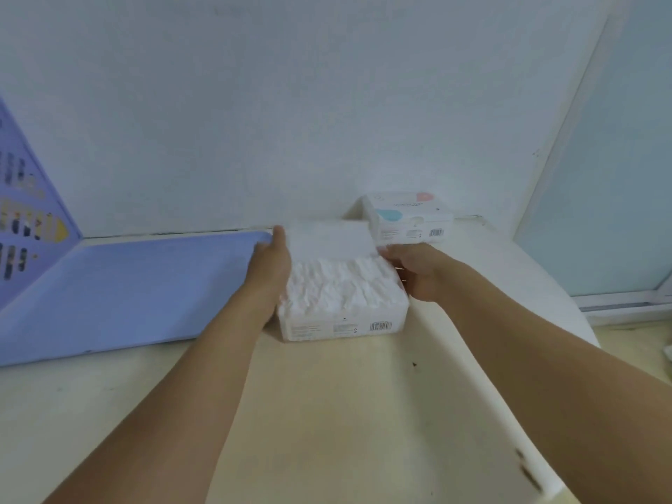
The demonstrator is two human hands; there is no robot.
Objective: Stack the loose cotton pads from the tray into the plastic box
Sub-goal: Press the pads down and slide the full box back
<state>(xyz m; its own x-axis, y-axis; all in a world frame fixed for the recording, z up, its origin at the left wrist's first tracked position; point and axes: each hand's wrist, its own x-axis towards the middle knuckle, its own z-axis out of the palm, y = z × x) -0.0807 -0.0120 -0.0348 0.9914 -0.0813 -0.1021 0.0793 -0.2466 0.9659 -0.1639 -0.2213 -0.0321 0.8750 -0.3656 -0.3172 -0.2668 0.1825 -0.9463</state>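
With the box [343, 303] already heaped with pads [338, 281] and the tray [127, 285] beside it showing no pads, the step in hand looks like closing up — the lid [329, 239], a pale translucent flap, stands raised over the far half of the box, hinged, as far as I can judge, along the far edge; to do it well, both hands should bring the lid down evenly, pressing the ruffled pads flat first so none catches under the rim (the top layer looks uneven and springy).

The left hand [271, 265] lies against the box's left side, thumb up beside the lid's left edge, fingers hidden behind the box; whether it grips the lid or merely steadies it I cannot tell; the right hand [414, 272] has its fingers curled round the box's right wall near the lid's right corner, holding it.

The box sits on the cream table [327, 412], just right of the tray, touching or nearly so; its long axis runs left to right, barcode face towards the person, open top upward; a second, closed box [409, 218] stands behind it — against the wall [291, 103].
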